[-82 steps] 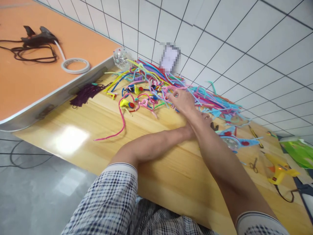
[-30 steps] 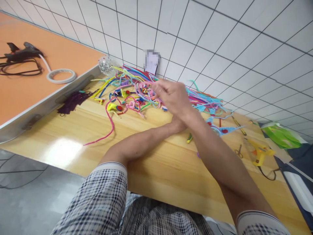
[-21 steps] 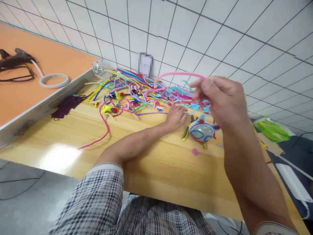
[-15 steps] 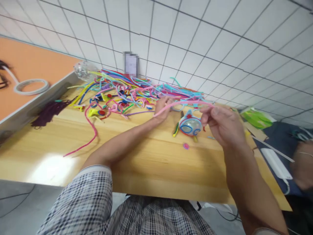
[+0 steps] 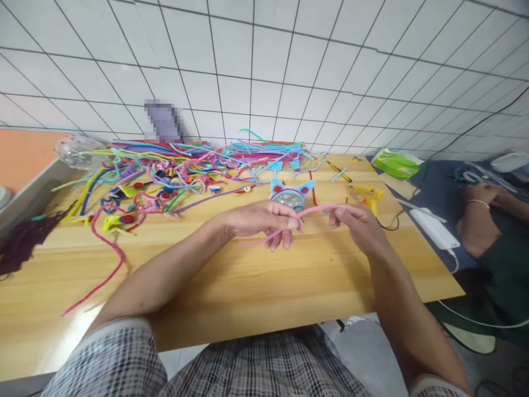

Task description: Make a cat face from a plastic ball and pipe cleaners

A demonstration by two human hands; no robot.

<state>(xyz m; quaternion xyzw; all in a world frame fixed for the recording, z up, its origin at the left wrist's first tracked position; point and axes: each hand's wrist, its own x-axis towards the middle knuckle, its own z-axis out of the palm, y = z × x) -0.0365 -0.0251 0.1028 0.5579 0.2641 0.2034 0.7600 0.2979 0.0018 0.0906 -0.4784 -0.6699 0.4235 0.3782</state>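
Note:
A pink pipe cleaner [image 5: 316, 209] runs between my two hands above the table. My left hand [image 5: 268, 220] pinches it between thumb and fingers, and a free end sticks out to the left below the palm. My right hand [image 5: 355, 223] grips the other end with curled fingers. Just behind my left hand stands a clear ball with blue pipe-cleaner ears [image 5: 291, 193], each ear with a red centre; its lower part is hidden by the hand.
Many coloured pipe cleaners [image 5: 198, 157] lie heaped along the wall. A yellow glue gun [image 5: 367, 197] and a green packet [image 5: 395, 164] are at the right, near a white power strip [image 5: 433, 227]. Another person's hands [image 5: 481, 193] rest at far right. A phone [image 5: 165, 122] leans on the wall.
My left hand has come back from the heap towards me and now grips the pink pipe cleaner nearer my right hand. The view has turned to the right.

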